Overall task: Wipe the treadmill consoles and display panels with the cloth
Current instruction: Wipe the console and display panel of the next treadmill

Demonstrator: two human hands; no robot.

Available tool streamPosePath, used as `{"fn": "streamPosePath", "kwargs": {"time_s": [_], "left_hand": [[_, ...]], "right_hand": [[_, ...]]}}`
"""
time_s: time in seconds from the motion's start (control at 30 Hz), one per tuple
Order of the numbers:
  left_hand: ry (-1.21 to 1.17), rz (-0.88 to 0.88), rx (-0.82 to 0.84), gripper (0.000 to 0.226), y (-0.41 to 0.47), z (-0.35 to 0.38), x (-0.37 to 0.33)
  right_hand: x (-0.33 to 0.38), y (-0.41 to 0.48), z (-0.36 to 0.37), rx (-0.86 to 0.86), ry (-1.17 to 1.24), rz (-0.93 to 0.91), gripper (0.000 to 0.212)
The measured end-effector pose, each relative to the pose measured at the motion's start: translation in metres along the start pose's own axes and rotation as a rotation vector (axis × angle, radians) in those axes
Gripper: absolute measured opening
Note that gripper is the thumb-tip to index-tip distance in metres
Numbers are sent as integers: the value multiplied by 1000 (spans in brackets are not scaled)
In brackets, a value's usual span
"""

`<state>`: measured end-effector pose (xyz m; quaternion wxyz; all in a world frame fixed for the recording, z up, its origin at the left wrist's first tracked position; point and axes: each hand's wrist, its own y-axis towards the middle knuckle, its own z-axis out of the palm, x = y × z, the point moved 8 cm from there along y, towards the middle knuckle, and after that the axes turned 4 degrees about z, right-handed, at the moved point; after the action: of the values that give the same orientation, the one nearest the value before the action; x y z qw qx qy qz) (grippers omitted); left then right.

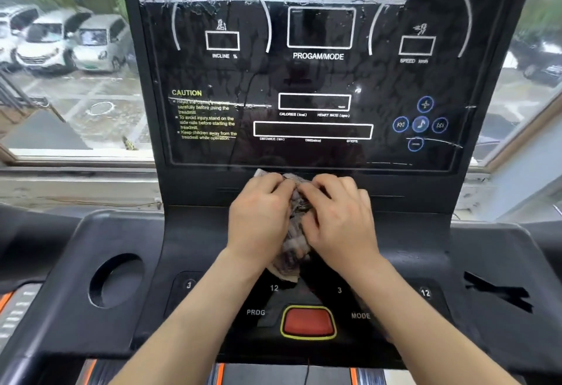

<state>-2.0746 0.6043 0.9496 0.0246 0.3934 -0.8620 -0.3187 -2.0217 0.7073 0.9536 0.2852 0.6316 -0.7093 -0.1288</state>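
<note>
A black treadmill display panel [313, 80] fills the upper middle, with white dials, boxes and yellow caution text under a wrinkled, peeling film. Below it lies the console [194, 241] with number keys, PROG and MODE labels. A crumpled grey patterned cloth [293, 244] is bunched between both hands just under the panel's lower edge. My left hand [258, 217] grips the cloth's left side with curled fingers. My right hand [340, 217] grips its right side, fingertips meeting the left hand's at the top.
A red stop button with a yellow rim [307, 322] sits near the console's front. A round cup holder [117, 279] is at the left. Black tape strips [498, 292] mark the right side. Windows behind show parked cars [60, 41].
</note>
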Motion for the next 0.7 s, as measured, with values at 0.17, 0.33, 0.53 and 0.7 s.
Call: {"fn": "streamPosePath", "kwargs": {"time_s": [0.17,0.33,0.53,0.7], "left_hand": [[0,114,66,16,21,33,-72],[55,231,116,22,40,59,-138],[-33,391,29,19,39,66,-163],[-126,302,48,18,31,56,-116]], "right_hand": [[-68,-16,-28,-75,-69,121,40],[-127,-32,-48,-133,-33,265,45],[-143,-47,-48,-161,-35,377,37],[-100,-30,-38,-178,-57,295,35]]}}
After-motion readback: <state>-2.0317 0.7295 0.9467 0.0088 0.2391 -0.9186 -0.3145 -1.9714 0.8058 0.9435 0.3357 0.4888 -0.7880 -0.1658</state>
